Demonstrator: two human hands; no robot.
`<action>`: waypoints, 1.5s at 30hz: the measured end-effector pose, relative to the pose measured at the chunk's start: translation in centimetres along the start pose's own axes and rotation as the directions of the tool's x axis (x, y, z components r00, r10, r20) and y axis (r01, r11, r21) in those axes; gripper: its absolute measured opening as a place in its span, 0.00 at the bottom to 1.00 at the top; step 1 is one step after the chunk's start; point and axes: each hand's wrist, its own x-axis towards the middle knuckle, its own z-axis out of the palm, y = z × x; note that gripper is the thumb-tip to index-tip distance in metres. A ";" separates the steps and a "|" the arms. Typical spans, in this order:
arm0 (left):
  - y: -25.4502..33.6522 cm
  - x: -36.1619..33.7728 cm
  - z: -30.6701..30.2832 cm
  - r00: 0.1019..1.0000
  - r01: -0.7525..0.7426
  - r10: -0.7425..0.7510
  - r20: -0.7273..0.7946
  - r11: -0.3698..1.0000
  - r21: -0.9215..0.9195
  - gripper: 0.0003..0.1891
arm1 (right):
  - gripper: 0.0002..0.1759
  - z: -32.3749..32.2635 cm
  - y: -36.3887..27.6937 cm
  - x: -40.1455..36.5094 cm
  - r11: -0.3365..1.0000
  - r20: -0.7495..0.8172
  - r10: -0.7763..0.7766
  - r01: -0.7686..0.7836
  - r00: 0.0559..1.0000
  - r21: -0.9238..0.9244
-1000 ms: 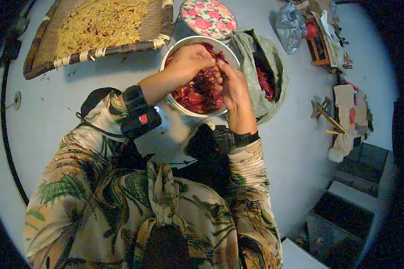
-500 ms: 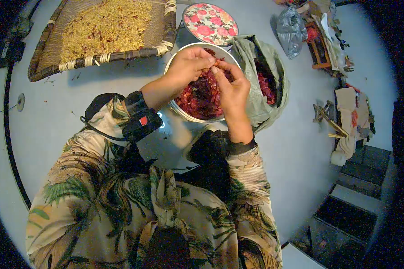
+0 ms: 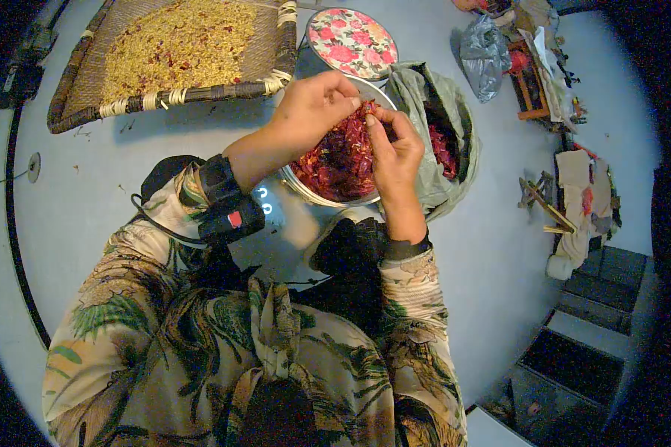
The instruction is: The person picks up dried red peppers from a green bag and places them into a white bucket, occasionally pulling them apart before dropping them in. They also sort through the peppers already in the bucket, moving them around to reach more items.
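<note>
Pale grey floor (image 3: 89, 194) spreads all around you; dark steps (image 3: 574, 350) lie well off, right of your right hand (image 3: 394, 153).

You wear a tan-and-green leaf-printed long-sleeved shirt (image 3: 291, 357), a red-marked black left-wrist device (image 3: 230, 207) and a black right wristband (image 3: 404, 246).

The bowl (image 3: 297, 185) stands on the floor (image 3: 127, 171) in front of the person and holds the dried chillies (image 3: 335, 160). The left hand (image 3: 309, 112) and right hand (image 3: 395, 149) meet above its far rim, fingertips pinching one chilli (image 3: 366, 112). The tray (image 3: 74, 112), carrying the seeds (image 3: 171, 45), lies behind and to the left. The round tin (image 3: 350, 41) sits just behind the bowl. The open sack (image 3: 443, 119) touches the bowl's right side. The steps (image 3: 574, 350) lie well apart, at near right.
</note>
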 end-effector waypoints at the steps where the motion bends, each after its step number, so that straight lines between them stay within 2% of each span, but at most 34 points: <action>1: 0.2 -0.2 0.0 1.000 0.005 -0.006 0.025 0.999 0.036 0.07 | 0.07 -0.1 -0.1 0.0 0.999 0.005 -0.024 0.024 1.000 -0.037; 4: 1.4 -0.7 -0.1 0.995 -0.072 0.051 0.081 0.957 0.280 0.07 | 0.06 -0.5 -0.8 0.1 0.985 0.045 -0.097 0.102 0.994 -0.140; 7: 1.3 -0.7 0.1 0.991 -0.130 0.109 0.077 0.920 0.371 0.07 | 0.05 -0.7 -0.7 0.2 0.957 0.077 -0.178 0.191 0.981 -0.219; 10: 1.0 -0.7 0.1 0.991 -0.130 0.104 0.090 0.916 0.380 0.07 | 0.05 -0.9 -1.2 0.1 0.935 0.114 -0.206 0.230 0.972 -0.268; 16: 1.1 -0.7 0.0 0.973 -0.227 0.186 0.135 0.878 0.421 0.08 | 0.05 -1.2 -1.4 0.2 0.910 0.173 -0.264 0.304 0.949 -0.282; 22: 1.0 -0.7 -0.5 0.962 -0.249 0.156 0.223 0.833 0.494 0.10 | 0.05 -1.2 -1.3 0.2 0.871 0.225 -0.330 0.387 0.917 -0.302; 28: 1.8 -0.9 -1.0 0.957 -0.172 0.039 0.286 0.873 0.456 0.09 | 0.05 -1.3 -2.0 0.1 0.846 0.281 -0.340 0.422 0.898 -0.326; 31: 1.3 -1.0 -0.9 0.958 -0.212 0.097 0.271 0.874 0.438 0.10 | 0.05 -1.2 -2.0 0.0 0.838 0.284 -0.348 0.432 0.894 -0.334; 34: 1.4 -1.0 -0.7 0.975 -0.102 0.009 0.223 0.907 0.409 0.10 | 0.04 -1.0 -2.3 -0.1 0.847 0.259 -0.328 0.404 0.909 -0.345; 38: -0.4 -0.8 -0.5 0.986 -0.070 0.017 0.168 0.947 0.314 0.08 | 0.04 -0.6 -2.5 -0.3 0.852 0.229 -0.292 0.361 0.929 -0.378; 43: -2.0 -0.1 -0.4 0.988 -0.038 0.023 0.152 0.995 0.096 0.05 | 0.05 -0.5 -1.7 -0.4 0.960 0.150 -0.185 0.211 0.971 -0.183; 45: -1.3 -0.2 -0.6 0.972 0.123 -0.120 0.202 0.992 -0.002 0.05 | 0.06 -0.7 -1.4 -0.3 0.982 0.152 -0.147 0.162 0.977 -0.092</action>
